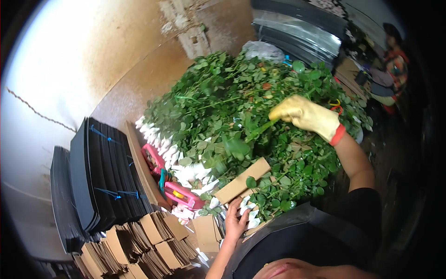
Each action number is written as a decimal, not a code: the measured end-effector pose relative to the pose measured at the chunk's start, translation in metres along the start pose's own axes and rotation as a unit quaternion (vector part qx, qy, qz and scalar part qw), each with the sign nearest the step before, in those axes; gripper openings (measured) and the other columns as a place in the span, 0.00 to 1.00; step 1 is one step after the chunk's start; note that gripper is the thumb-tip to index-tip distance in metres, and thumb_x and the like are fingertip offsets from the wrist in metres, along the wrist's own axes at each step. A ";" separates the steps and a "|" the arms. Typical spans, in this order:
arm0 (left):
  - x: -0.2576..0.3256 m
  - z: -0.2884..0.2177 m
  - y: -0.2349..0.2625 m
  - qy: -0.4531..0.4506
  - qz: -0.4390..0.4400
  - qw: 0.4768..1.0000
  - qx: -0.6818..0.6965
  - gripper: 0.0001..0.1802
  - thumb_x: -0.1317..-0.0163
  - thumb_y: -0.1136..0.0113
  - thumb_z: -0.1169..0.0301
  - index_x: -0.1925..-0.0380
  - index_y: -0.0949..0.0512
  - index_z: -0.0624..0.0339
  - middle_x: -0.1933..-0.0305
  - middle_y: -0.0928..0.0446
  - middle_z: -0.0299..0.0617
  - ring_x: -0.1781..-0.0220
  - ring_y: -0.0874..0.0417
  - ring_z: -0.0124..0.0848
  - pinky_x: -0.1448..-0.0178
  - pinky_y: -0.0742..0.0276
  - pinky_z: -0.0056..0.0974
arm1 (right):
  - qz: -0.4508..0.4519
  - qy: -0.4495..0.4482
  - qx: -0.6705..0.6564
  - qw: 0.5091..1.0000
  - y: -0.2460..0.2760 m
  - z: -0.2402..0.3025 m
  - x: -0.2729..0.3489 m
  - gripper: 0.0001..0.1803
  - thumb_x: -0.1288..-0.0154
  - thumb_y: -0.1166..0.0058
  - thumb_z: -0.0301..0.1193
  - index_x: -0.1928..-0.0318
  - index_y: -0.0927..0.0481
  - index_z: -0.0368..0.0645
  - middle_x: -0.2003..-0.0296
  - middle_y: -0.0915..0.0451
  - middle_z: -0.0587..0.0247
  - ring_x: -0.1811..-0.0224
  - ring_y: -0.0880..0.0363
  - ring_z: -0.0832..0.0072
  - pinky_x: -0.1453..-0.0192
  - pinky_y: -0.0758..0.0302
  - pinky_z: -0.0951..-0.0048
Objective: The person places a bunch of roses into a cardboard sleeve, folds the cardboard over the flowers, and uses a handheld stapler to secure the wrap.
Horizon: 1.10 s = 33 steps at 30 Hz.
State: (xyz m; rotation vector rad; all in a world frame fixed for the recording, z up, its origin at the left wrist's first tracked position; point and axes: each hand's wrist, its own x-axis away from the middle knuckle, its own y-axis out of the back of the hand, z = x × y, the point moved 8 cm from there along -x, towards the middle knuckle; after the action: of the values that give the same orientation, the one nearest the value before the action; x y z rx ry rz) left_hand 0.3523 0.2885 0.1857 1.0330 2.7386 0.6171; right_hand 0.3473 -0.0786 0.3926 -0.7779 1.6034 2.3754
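A large heap of leafy green cut stems [218, 93] covers the work surface. Over its right side, my right hand [302, 114], in a pale yellow glove with a red cuff, pinches a leafy stem [262, 130]. The stem points down and left, and its leaves are smeared by motion. My bare left hand [236, 219] is low in front of my body, fingers closed against small white-wrapped pieces [251, 215]; what lies inside its grip is hidden. Just beyond its fingertips, a tan cardboard strip [244, 180] rests tilted on the leaves.
White-wrapped pieces [155, 137] line the heap's left edge, near pink plastic tools [186, 197]. Black sheets [104, 172] tied with blue cord stand at left, above stacked folded cardboard [139, 244]. A clear plastic bag [263, 51] lies behind the heap. Another person [395, 69] is at far right.
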 end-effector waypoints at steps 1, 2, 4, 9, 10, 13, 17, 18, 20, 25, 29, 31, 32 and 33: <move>-0.002 -0.006 -0.001 -0.027 -0.001 1.000 -0.015 0.30 0.34 0.26 0.72 0.33 0.26 0.62 0.35 0.22 0.50 0.40 0.17 0.40 0.38 0.16 0.41 | 0.052 -0.033 -0.067 0.996 0.000 0.000 0.030 0.22 0.43 0.38 0.12 0.51 0.11 0.48 0.60 0.11 0.64 0.64 0.15 0.66 0.57 0.16 0.64; 0.009 0.046 -0.015 0.194 0.058 0.975 0.088 0.33 0.35 0.26 0.72 0.32 0.28 0.61 0.37 0.22 0.51 0.41 0.17 0.38 0.42 0.15 0.39 | 0.099 -0.062 -0.137 0.984 -0.003 0.005 0.054 0.20 0.43 0.36 0.14 0.52 0.10 0.47 0.61 0.10 0.63 0.63 0.14 0.64 0.56 0.15 0.63; 0.010 0.052 -0.005 0.039 -0.029 0.996 0.071 0.36 0.37 0.26 0.73 0.30 0.31 0.62 0.37 0.21 0.52 0.42 0.16 0.37 0.44 0.16 0.39 | 0.140 -0.056 -0.118 0.982 -0.014 0.026 0.088 0.17 0.42 0.37 0.16 0.53 0.10 0.45 0.55 0.10 0.55 0.53 0.11 0.58 0.49 0.16 0.61; -0.002 0.052 -0.017 0.010 -0.012 0.994 0.104 0.41 0.44 0.36 0.82 0.28 0.37 0.68 0.32 0.26 0.56 0.32 0.21 0.45 0.27 0.26 0.45 | 0.171 -0.099 0.211 0.957 -0.067 0.027 0.192 0.21 0.37 0.45 0.27 0.44 0.12 0.56 0.50 0.14 0.57 0.49 0.16 0.59 0.44 0.21 0.63; -0.002 0.053 -0.014 -0.014 -0.012 0.993 0.120 0.42 0.46 0.36 0.84 0.28 0.38 0.68 0.31 0.27 0.56 0.31 0.22 0.45 0.26 0.26 0.46 | 0.257 -0.147 0.239 0.925 -0.074 0.030 0.190 0.25 0.39 0.42 0.29 0.39 0.17 0.57 0.44 0.18 0.58 0.40 0.19 0.61 0.35 0.26 0.60; -0.003 0.045 -0.014 0.003 -0.002 0.989 0.149 0.43 0.48 0.38 0.87 0.28 0.38 0.68 0.30 0.29 0.56 0.30 0.23 0.46 0.26 0.27 0.46 | 0.227 -0.227 0.366 0.874 -0.036 0.058 0.159 0.21 0.32 0.41 0.35 0.38 0.20 0.54 0.42 0.18 0.59 0.36 0.21 0.60 0.30 0.28 0.58; -0.002 0.051 -0.005 -0.004 -0.027 0.995 0.100 0.38 0.39 0.35 0.84 0.29 0.35 0.65 0.31 0.27 0.51 0.31 0.24 0.41 0.25 0.30 0.41 | 0.187 -0.217 0.009 0.958 -0.058 0.125 0.098 0.17 0.30 0.39 0.40 0.47 0.19 0.46 0.63 0.14 0.52 0.59 0.13 0.56 0.56 0.18 0.57; -0.001 0.043 -0.005 0.006 -0.026 0.994 0.104 0.37 0.38 0.36 0.83 0.28 0.35 0.65 0.31 0.27 0.51 0.31 0.24 0.41 0.24 0.31 0.42 | 0.156 -0.102 -0.072 0.980 -0.062 0.163 0.088 0.17 0.29 0.39 0.41 0.48 0.19 0.44 0.70 0.15 0.51 0.66 0.13 0.54 0.63 0.18 0.56; -0.001 0.029 -0.009 0.016 -0.017 0.994 0.102 0.36 0.37 0.37 0.83 0.28 0.35 0.66 0.30 0.27 0.51 0.30 0.24 0.41 0.23 0.31 0.43 | 0.202 -0.029 -0.058 0.977 -0.101 0.190 0.086 0.17 0.32 0.37 0.41 0.51 0.19 0.42 0.76 0.17 0.54 0.74 0.15 0.54 0.69 0.20 0.57; -0.009 0.057 -0.011 -0.010 -0.030 0.996 0.081 0.38 0.33 0.30 0.75 0.26 0.36 0.63 0.31 0.28 0.53 0.36 0.21 0.43 0.30 0.25 0.45 | 0.176 -0.064 0.111 0.976 -0.188 0.152 0.074 0.09 0.49 0.36 0.33 0.82 0.16 0.45 0.85 0.21 0.56 0.81 0.18 0.60 0.76 0.24 0.61; 0.001 0.040 -0.005 0.029 -0.057 0.992 0.106 0.37 0.32 0.30 0.76 0.27 0.37 0.64 0.33 0.25 0.52 0.38 0.20 0.40 0.34 0.22 0.43 | 0.135 -0.053 0.021 0.989 -0.186 0.152 0.057 0.07 0.43 0.39 0.33 0.70 0.12 0.46 0.80 0.16 0.56 0.77 0.15 0.58 0.73 0.21 0.57; 0.002 0.023 -0.006 -0.017 -0.071 0.992 0.105 0.32 0.29 0.34 0.77 0.29 0.36 0.66 0.34 0.23 0.50 0.40 0.19 0.38 0.35 0.22 0.41 | 0.199 -0.057 0.060 0.976 -0.198 0.147 0.063 0.08 0.41 0.40 0.34 0.69 0.12 0.44 0.79 0.15 0.55 0.76 0.14 0.57 0.71 0.18 0.56; 0.001 0.021 -0.005 -0.021 -0.069 0.992 0.105 0.32 0.29 0.34 0.77 0.29 0.36 0.66 0.34 0.23 0.50 0.40 0.19 0.38 0.35 0.22 0.41 | 0.186 -0.064 0.059 0.979 -0.195 0.148 0.063 0.08 0.41 0.40 0.34 0.69 0.12 0.44 0.78 0.15 0.56 0.76 0.14 0.57 0.70 0.17 0.56; 0.001 0.024 -0.002 -0.002 -0.078 0.993 0.093 0.28 0.27 0.36 0.73 0.31 0.34 0.67 0.38 0.21 0.53 0.43 0.17 0.40 0.39 0.20 0.42 | 0.210 -0.079 0.030 0.974 -0.198 0.146 0.063 0.09 0.39 0.40 0.34 0.68 0.12 0.43 0.78 0.15 0.55 0.75 0.13 0.56 0.69 0.16 0.56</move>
State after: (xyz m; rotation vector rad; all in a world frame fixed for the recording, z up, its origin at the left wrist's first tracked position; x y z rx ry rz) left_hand 0.3575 0.2956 0.1628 0.8403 2.8812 0.3401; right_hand 0.3287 0.1244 0.2415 -0.2446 1.9125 2.5650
